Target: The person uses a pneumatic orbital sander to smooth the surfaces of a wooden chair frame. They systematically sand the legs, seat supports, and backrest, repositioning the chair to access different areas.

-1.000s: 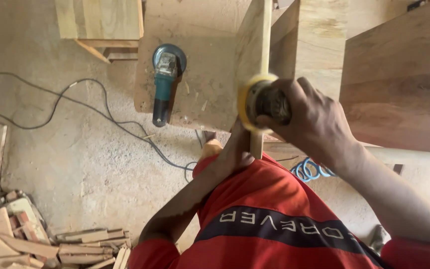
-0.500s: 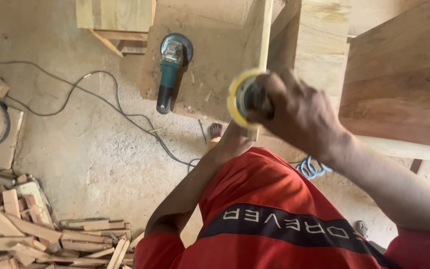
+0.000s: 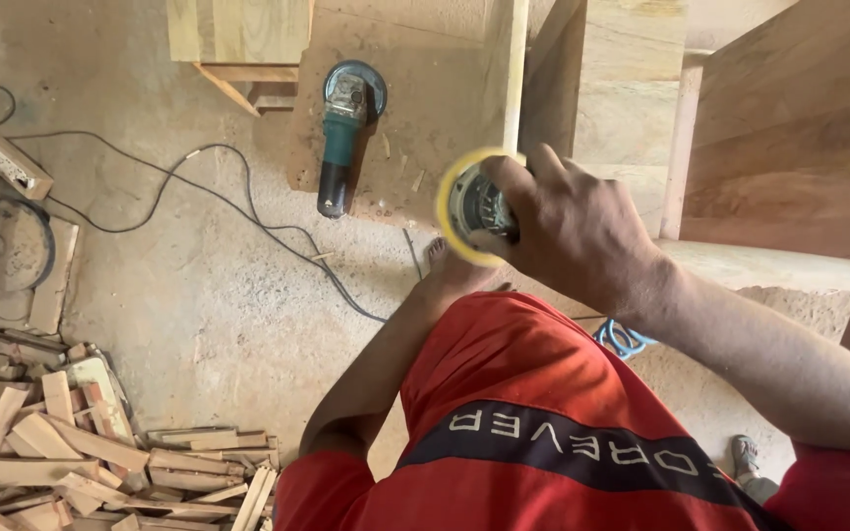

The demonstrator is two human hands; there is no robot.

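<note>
At frame centre, the right hand gripped the sander; left hand mostly hidden, state unclear; the disc was best kept flat on the plank edge.

- No packages, boxes with labels, signs or screens show here.
- The only writing is a dark band with pale letters, running across the red cloth shirt at the bottom (seen upside down from above).
</note>
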